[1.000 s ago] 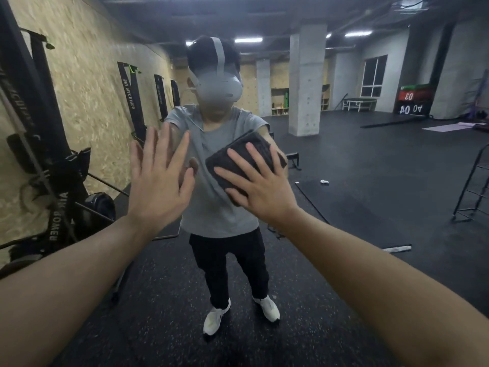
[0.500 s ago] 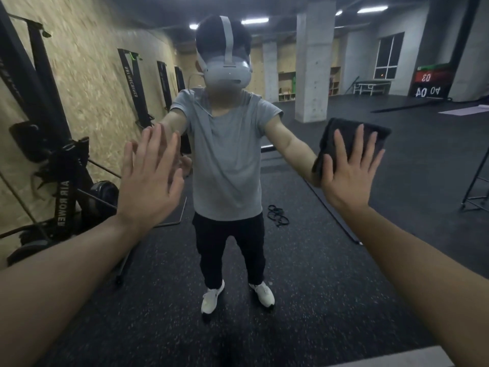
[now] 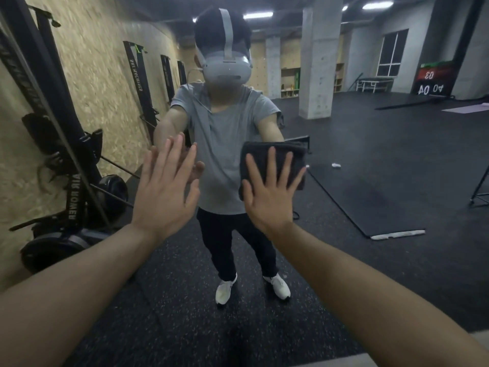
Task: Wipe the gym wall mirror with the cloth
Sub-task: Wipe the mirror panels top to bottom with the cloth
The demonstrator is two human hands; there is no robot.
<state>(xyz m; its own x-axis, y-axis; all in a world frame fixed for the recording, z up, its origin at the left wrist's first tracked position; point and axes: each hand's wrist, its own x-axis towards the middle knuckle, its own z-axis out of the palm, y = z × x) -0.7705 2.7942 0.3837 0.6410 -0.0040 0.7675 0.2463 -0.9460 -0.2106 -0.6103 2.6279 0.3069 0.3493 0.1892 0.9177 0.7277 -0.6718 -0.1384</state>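
Pressing a dark folded cloth flat against the mirror: right hand, fingers straight and spread. Left hand is lying flat on the glass beside it, fingers straight, holding nothing. Rowing machines are reflecting at left.

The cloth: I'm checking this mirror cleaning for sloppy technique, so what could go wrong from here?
1. The right hand presses the dark cloth with flat, spread fingers and no grip; it could slip and drop.
2. The bare left hand lies flat on the mirror, likely leaving palm prints on the glass.
3. The folded cloth covers a small patch, so streaks or missed areas seem likely.
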